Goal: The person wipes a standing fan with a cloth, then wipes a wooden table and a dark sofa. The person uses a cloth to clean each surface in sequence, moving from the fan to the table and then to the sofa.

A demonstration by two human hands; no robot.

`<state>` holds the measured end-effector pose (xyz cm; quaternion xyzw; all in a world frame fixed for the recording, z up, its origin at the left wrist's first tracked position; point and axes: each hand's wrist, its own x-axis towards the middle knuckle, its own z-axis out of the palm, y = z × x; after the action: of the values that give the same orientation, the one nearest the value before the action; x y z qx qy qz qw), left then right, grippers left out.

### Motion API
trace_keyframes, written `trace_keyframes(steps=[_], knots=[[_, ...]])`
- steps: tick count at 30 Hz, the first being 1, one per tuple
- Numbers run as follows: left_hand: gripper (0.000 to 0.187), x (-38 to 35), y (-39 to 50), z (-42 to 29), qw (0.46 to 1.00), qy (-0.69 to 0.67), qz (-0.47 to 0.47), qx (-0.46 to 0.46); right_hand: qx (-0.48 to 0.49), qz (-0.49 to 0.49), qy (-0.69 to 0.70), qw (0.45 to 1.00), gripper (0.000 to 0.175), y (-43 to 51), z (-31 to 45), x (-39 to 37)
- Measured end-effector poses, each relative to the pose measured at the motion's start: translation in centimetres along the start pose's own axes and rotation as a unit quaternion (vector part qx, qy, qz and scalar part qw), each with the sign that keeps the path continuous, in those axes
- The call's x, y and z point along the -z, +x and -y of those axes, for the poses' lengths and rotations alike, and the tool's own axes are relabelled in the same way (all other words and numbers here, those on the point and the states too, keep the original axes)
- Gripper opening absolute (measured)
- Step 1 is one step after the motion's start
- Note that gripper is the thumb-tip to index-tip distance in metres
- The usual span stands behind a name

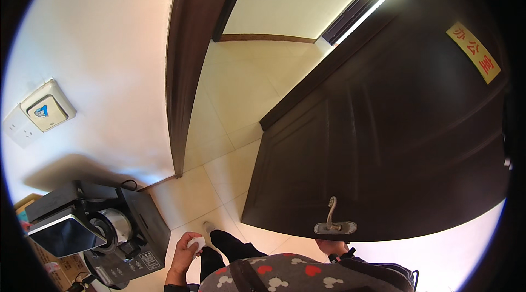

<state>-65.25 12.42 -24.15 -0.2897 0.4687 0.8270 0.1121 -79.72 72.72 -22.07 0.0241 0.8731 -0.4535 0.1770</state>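
Note:
My left hand (187, 253), at the lower centre-left, is closed around a small white folded tissue or cloth (197, 245). My right hand (332, 247) is at the edge of a dark brown panelled door (370, 127), just below its metal lever handle (332, 220). The door hides most of that hand's fingers, so its grip cannot be made out. The door stands ajar and bears a yellow sign (474, 52) with red writing near its upper right. A patterned grey apron with red hearts covers my front.
At the lower left a black appliance (144, 226) holds a kettle (117, 226), with a dark flat panel (68, 235) and cardboard boxes (61, 267) beside it. A wall switch (47, 113) is above. The dark door frame (185, 66) borders a tiled passage (230, 107).

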Motion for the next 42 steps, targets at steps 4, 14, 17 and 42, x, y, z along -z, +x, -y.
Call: trace_keyframes(steps=[4, 14, 17, 42], knots=[[0.030, 0.3, 0.3, 0.1, 1.000, 0.003, 0.006, -0.004, -0.182, -0.064, 0.519, 0.833, 0.041, -0.4, -1.9, 3.4], [0.031, -0.5, -0.4, -1.2, 0.999, 0.046, 0.013, -0.020, -0.311, -0.106, 0.536, 0.777, 0.045, 0.2, -6.9, 0.7], [0.031, -0.8, -1.5, -1.2, 0.999, 0.036, 0.008, -0.033, -0.469, -0.085, 0.437, 0.762, 0.048, 1.8, -6.8, -4.7], [0.025, -1.0, -24.3, 29.9, 0.802, -0.191, -0.566, 0.003, -0.354, 0.429, 0.155, 0.817, 0.032, 22.4, 13.8, -31.5]])
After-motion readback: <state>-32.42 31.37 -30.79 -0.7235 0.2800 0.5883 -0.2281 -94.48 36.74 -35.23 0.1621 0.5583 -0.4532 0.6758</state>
